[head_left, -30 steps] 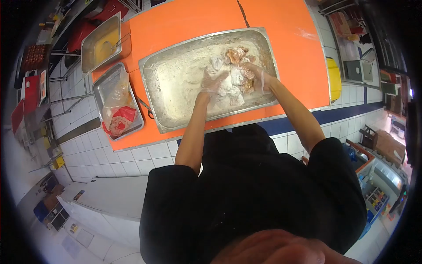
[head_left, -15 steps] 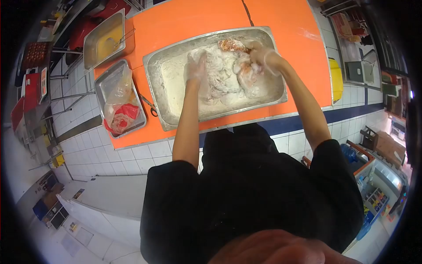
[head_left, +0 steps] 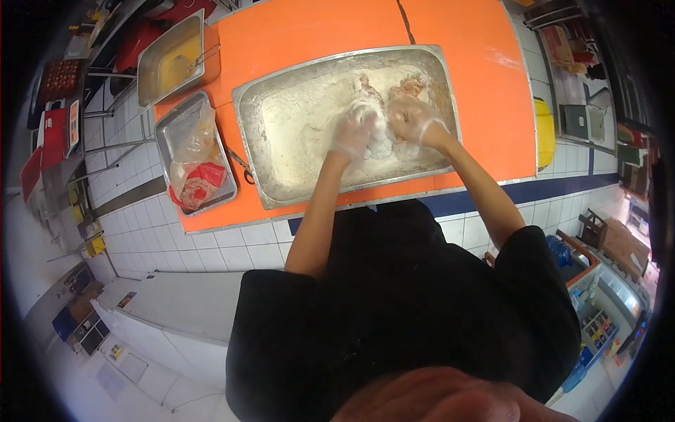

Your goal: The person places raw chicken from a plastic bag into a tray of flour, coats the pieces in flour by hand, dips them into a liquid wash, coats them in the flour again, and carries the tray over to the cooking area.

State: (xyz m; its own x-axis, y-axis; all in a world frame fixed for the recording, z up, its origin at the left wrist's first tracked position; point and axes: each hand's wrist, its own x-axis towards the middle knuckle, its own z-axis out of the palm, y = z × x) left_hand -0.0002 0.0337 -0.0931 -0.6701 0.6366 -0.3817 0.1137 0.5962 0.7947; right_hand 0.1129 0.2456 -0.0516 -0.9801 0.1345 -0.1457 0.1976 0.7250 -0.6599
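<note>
A deep metal tray point(head_left: 254, 163) holds a bed of white flour point(head_left: 295, 119) and several raw chicken pieces. My left hand point(head_left: 354, 133), in a clear plastic glove, curls against a heavily floured chicken piece point(head_left: 380, 144) right of the tray's middle. Beside it, my gloved right hand point(head_left: 413, 121) is closed over the same heap, its fingertips partly hidden. Less coated, pinkish chicken pieces point(head_left: 409, 87) show just beyond my right hand. Another chicken piece point(head_left: 368, 88) juts out above my left hand.
On the orange table point(head_left: 309, 28), scissors point(head_left: 241, 167) lie left of the flour tray. A smaller metal tray point(head_left: 167, 144) holds a plastic bag point(head_left: 193, 151) with red parts. Behind it stands a deep pan of yellow liquid point(head_left: 172, 63) with a wire strainer.
Both hands have come together over the chicken right of centre, my left hand moving right. The heap has drawn rightward, baring flour on the left. The reddish piece at my right hand has shifted.
</note>
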